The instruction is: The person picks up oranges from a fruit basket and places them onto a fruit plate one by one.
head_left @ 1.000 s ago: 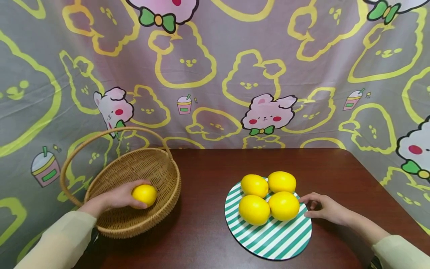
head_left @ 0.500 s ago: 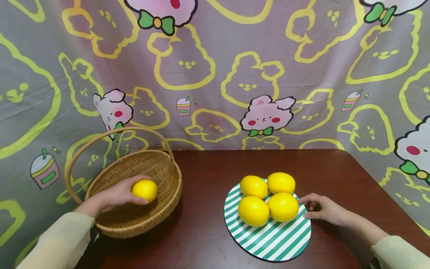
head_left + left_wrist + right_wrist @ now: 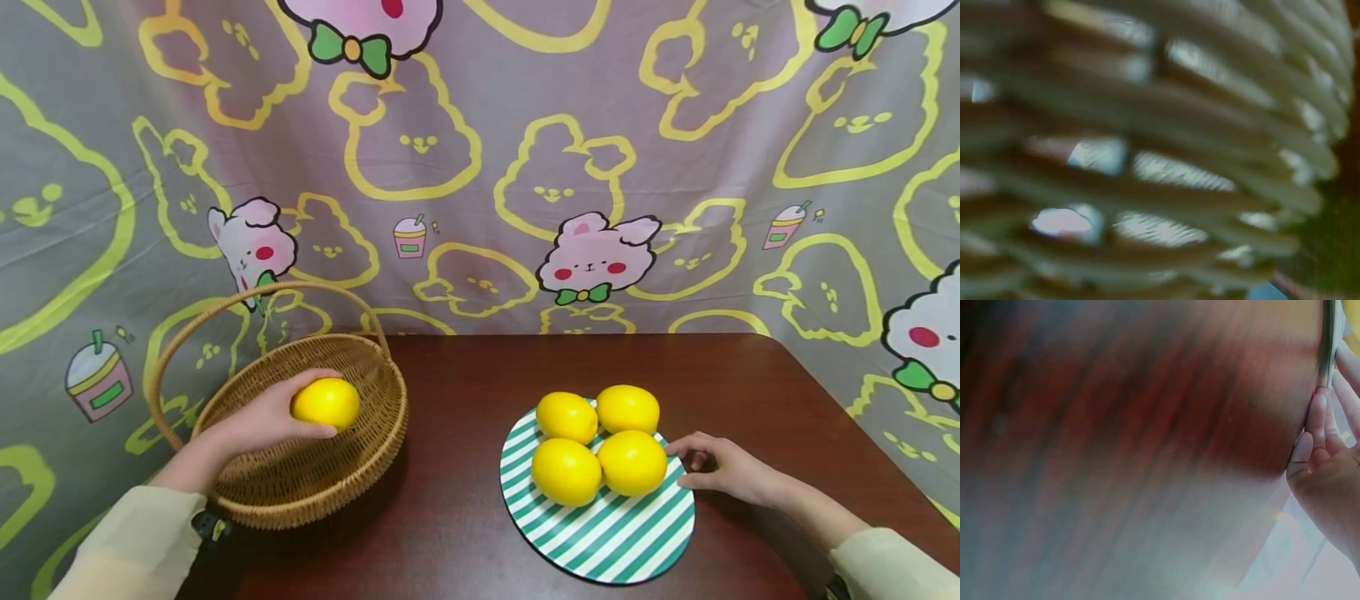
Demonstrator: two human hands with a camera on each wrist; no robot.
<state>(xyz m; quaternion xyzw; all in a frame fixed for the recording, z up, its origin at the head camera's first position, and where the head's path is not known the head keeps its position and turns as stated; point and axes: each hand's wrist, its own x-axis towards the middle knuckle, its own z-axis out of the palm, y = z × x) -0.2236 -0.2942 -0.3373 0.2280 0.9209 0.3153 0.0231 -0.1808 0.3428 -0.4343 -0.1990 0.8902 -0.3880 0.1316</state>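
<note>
My left hand (image 3: 281,412) grips a yellow lemon (image 3: 327,404) between thumb and fingers, over the inside of a tan wicker basket (image 3: 390,433) at the left in the head view. In the left wrist view only blurred wicker weave of the basket (image 3: 1210,131) shows; that hand and lemon are hidden there. My right hand (image 3: 731,471) rests at the right edge of a round green-and-white striped plate (image 3: 600,550), thumb and fingertips touching its rim. Several lemons (image 3: 633,462) sit grouped on that plate. The right wrist view catches the right hand (image 3: 1329,444) against the plate's edge.
A dark reddish-brown wooden table (image 3: 450,500) carries the basket and the plate. The basket's tall arched handle (image 3: 247,296) rises over its left and back side. A grey-pink curtain (image 3: 465,125) with yellow cartoon outlines surrounds the table behind and at both sides.
My left hand has lifted the lemon upward and slightly right over the basket. My right hand and the lemons on the plate have stayed in place.
</note>
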